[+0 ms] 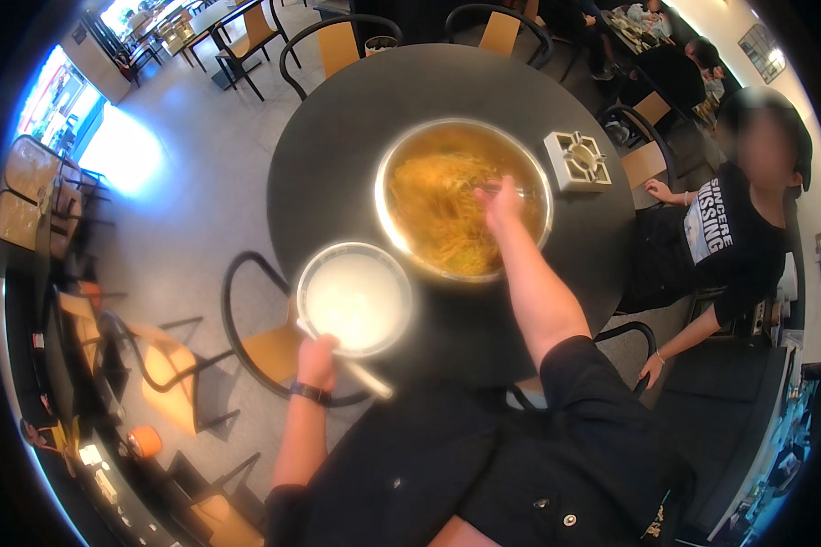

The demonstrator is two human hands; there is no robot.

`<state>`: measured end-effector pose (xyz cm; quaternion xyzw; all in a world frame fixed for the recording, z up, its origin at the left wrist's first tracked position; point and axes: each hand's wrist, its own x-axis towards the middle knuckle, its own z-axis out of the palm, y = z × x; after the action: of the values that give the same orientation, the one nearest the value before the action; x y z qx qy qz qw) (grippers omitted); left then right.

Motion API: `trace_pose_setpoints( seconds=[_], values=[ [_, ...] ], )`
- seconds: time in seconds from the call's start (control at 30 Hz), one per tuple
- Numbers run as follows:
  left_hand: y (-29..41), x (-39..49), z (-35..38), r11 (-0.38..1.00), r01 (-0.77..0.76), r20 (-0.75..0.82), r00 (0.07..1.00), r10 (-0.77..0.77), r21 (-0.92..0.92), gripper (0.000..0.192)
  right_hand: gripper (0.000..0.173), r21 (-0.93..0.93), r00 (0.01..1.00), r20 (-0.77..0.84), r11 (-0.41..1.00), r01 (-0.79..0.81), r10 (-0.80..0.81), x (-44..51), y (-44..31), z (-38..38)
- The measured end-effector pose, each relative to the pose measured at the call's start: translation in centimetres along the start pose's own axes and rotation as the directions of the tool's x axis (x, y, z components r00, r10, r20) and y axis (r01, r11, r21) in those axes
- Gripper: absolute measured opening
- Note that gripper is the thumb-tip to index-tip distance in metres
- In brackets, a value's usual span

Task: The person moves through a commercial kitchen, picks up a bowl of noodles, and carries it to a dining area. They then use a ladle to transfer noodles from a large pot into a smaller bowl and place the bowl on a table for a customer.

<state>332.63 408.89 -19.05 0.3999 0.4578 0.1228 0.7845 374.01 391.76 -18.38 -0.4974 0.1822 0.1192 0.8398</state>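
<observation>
A large round metal bowl stands on the round dark table, holding yellowish shredded food, partly blurred. Over the bowl's right side is my right hand, its fingers bent around what looks like a clear object, too blurred to name. My left hand grips the rim or handle of a round white container at the table's lower left edge. A pale stick-like handle juts out beside that hand. What the white container holds cannot be told, as its inside is glaring white.
Right of the bowl, a square cream-coloured holder sits on the table. A person in a black T-shirt is close by on the right. Chairs surround the table, one just left of the white container.
</observation>
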Motion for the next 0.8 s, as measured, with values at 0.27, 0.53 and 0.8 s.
trace_pose_setpoints(
  seconds=[0.27,0.53,0.8],
  values=[
    [0.1,-0.2,-0.1,1.0,0.014,-0.003,1.0,-0.014,0.003,0.031,0.046,0.111,0.996,0.057,0.991,-0.075,0.068,-0.8,0.3,-1.5],
    [1.2,-0.6,1.3,0.999,0.039,-0.037,0.999,-0.039,-0.003,0.024,0.045,0.171,0.994,-0.025,0.981,-0.097,0.102,-4.2,-2.6,-2.0],
    [1.1,0.7,1.5,0.995,0.095,0.023,0.995,-0.094,-0.01,0.03,0.042,0.19,0.998,-0.054,0.982,-0.018,0.029,-4.7,-5.2,-3.1]
  ],
)
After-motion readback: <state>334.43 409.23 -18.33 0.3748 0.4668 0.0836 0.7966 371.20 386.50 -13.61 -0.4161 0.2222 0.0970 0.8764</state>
